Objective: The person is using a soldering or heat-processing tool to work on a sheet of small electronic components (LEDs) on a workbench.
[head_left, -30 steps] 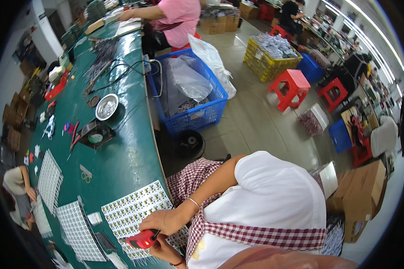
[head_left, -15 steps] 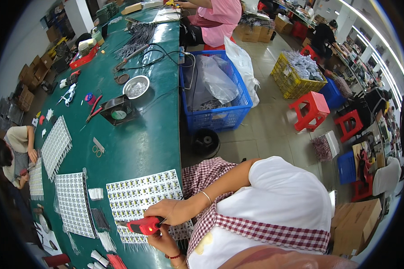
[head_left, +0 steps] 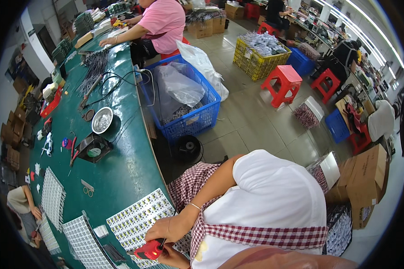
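My right hand (head_left: 169, 229) is bent over a white panel of small circuit boards (head_left: 139, 213) with yellow parts, fingers curled against the upper side of a red gun-shaped tool (head_left: 149, 250). Whether they pinch a wire cannot be made out. From below, my left hand (head_left: 174, 258) closes around the rear of that tool, its grip mostly hidden. The tool's dark, thin nose lies over the panel's lower part, and a thin cord runs from its back end. More white panels (head_left: 83, 240) lie to the left, with bundles of white wires (head_left: 101, 231) and dark wires (head_left: 114, 253) between.
On the green table (head_left: 125, 172) stand a metal bowl (head_left: 102, 120), a black box-shaped device (head_left: 94, 147), red-handled pliers (head_left: 73, 154) and scissors (head_left: 88, 188). A blue crate (head_left: 191, 121) and red stool (head_left: 283, 85) stand on the floor. Co-workers sit at the table's far end and left side.
The whole view has swung, so the table and crates sit further left. My hands and the tool appear lower in the picture, still together over the same panel.
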{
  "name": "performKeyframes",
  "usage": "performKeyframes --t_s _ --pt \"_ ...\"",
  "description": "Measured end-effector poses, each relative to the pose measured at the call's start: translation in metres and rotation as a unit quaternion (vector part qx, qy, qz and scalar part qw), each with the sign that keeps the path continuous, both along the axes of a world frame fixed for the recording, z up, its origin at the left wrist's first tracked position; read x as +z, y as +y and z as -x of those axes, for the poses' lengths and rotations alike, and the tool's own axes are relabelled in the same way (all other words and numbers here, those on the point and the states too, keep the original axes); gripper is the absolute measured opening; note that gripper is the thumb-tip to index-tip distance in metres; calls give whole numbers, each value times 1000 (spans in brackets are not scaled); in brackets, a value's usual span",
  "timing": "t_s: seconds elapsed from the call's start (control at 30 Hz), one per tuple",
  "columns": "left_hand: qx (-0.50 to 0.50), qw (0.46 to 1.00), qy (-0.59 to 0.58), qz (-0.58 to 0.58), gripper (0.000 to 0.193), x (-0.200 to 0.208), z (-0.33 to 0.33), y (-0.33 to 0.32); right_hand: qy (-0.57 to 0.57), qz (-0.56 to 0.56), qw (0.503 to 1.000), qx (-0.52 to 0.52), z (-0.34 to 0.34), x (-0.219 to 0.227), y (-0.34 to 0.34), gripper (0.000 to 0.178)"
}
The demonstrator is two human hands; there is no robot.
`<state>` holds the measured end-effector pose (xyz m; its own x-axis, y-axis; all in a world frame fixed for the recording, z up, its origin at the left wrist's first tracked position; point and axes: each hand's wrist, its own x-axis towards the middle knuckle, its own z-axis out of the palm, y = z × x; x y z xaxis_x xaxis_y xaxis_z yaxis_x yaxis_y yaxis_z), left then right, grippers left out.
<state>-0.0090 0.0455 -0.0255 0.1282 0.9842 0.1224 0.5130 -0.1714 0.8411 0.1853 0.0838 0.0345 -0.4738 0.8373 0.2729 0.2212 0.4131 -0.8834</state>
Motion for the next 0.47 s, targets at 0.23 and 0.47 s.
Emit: performKeyframes --t_s 0.23,0.47 --pt "-2 994 103 25 36 28 -14 -2 73 -10 996 -57 0 7 0 34" --pt "-16 992 118 44 40 30 -11 -3 42 25 999 3 -7 7 3 42"
